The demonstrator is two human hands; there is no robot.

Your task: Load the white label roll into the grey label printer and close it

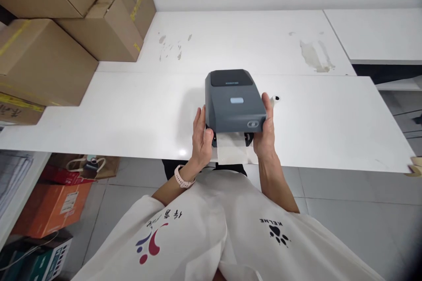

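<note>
A dark grey label printer (pixel 235 107) with a light button on its lid is between my two hands at the front of the white table. My left hand (pixel 201 140) presses against its left side, fingers upright along the casing. Against the right side rests my right hand (pixel 266 134), its fingers partly hidden behind the body. The lid looks raised at the front, where dark inner parts show below it. From under it a strip of pale label paper (pixel 232 149) hangs down toward the table's front edge. Just beyond my right fingers lies a small white roll (pixel 275 99).
Cardboard boxes (pixel 49 57) are stacked on the left end of the white table (pixel 141 118). Below at the left stand an orange box (pixel 56 206) and a paper bag (pixel 112 167). A shelf opening (pixel 392 72) lies at the right. Worn patches mark the tabletop's rear.
</note>
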